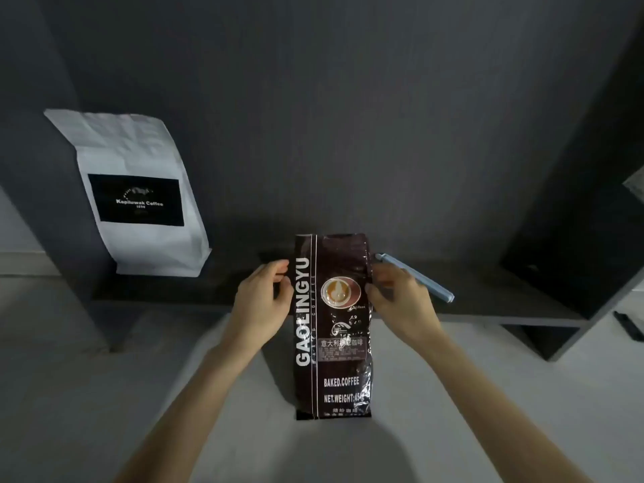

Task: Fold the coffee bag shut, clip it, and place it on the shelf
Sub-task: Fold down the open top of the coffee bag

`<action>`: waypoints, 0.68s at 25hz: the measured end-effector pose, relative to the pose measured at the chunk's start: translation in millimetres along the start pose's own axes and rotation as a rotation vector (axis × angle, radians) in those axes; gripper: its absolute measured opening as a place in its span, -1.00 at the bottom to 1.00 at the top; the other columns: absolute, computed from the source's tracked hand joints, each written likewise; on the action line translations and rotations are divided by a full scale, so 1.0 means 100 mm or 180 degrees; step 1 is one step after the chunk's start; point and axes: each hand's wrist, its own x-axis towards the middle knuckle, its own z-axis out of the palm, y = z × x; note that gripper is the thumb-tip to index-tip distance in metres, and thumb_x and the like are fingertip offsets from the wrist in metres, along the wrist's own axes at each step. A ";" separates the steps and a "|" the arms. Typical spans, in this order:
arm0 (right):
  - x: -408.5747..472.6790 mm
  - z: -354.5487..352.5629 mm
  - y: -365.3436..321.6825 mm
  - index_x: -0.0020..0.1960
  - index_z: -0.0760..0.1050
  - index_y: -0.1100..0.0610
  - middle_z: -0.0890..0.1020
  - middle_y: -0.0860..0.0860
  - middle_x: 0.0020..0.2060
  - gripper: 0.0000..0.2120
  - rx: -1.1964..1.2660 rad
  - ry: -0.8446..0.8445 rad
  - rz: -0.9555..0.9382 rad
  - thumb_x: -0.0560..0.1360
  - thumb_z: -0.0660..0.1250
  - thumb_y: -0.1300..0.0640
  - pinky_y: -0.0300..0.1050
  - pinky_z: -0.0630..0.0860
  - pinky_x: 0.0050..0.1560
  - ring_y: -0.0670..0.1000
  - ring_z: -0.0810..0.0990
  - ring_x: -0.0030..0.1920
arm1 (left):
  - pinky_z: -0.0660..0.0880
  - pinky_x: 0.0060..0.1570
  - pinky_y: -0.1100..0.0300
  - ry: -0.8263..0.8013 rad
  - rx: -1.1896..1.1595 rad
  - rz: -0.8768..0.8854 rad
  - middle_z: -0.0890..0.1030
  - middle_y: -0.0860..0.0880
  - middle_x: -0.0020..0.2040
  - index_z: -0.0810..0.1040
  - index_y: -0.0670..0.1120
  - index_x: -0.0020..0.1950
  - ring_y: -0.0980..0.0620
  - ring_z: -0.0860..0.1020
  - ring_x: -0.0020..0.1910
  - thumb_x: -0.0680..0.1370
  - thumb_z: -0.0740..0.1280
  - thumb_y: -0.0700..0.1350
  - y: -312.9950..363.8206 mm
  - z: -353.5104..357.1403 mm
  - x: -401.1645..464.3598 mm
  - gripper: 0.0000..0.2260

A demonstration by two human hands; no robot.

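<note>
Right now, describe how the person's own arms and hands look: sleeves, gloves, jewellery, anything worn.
Both arms are bare from the bottom edge of the picture up to the wrists; no sleeve shows. The left hand and the right hand wear no gloves. No watch, bracelet or ring can be seen, and no markings.

I counted two coffee bags, one dark brown bag [332,325] and one white bag [139,193], one light blue bag clip [416,278], two bare hands, left hand [263,301] and right hand [400,301], one dark shelf unit [488,294]
</note>
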 end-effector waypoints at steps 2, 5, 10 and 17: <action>0.02 0.04 0.04 0.09 0.47 0.08 0.64 0.10 0.00 -0.77 0.0113 -0.0001 0.0094 0.44 0.25 0.12 -0.03 0.51 0.07 0.11 0.59 0.02 | 0.42 0.12 0.16 0.0006 -0.0053 -0.0043 0.54 -0.18 0.20 0.41 -0.21 0.23 -0.03 0.53 0.11 0.51 0.18 -0.26 -0.03 0.05 -0.02 -0.71; -0.04 0.07 0.05 0.18 0.44 0.14 0.64 0.09 0.03 -0.73 0.0278 -0.0060 0.0195 0.48 0.23 0.18 -0.24 0.36 -0.05 0.05 0.59 0.05 | 0.40 0.01 0.28 -0.0162 -0.0126 -0.0016 0.55 -0.12 0.19 0.37 -0.16 0.27 0.11 0.49 -0.04 0.52 0.17 -0.25 -0.01 0.13 -0.11 -0.68; -0.19 0.11 0.04 0.18 0.43 0.14 0.63 0.05 -0.07 -0.72 0.0643 0.0312 0.0274 0.49 0.16 0.27 -0.25 0.33 -0.12 0.06 0.57 0.03 | 0.44 -0.19 0.45 0.0077 -0.0430 -0.0093 0.55 -0.05 0.03 0.37 -0.15 0.24 0.15 0.50 -0.20 0.51 0.21 -0.24 -0.01 0.15 -0.27 -0.70; -0.64 0.18 -0.04 0.06 0.49 0.14 0.64 0.00 -0.10 -0.81 0.1060 0.0904 0.0150 0.48 0.21 0.26 -0.47 0.41 -0.30 -0.06 0.56 -0.12 | 0.40 -0.22 0.24 0.0611 -0.0722 -0.0162 0.57 -0.06 -0.19 0.40 -0.14 -0.08 0.01 0.55 -0.22 0.49 0.25 -0.23 0.04 0.13 -0.58 -0.95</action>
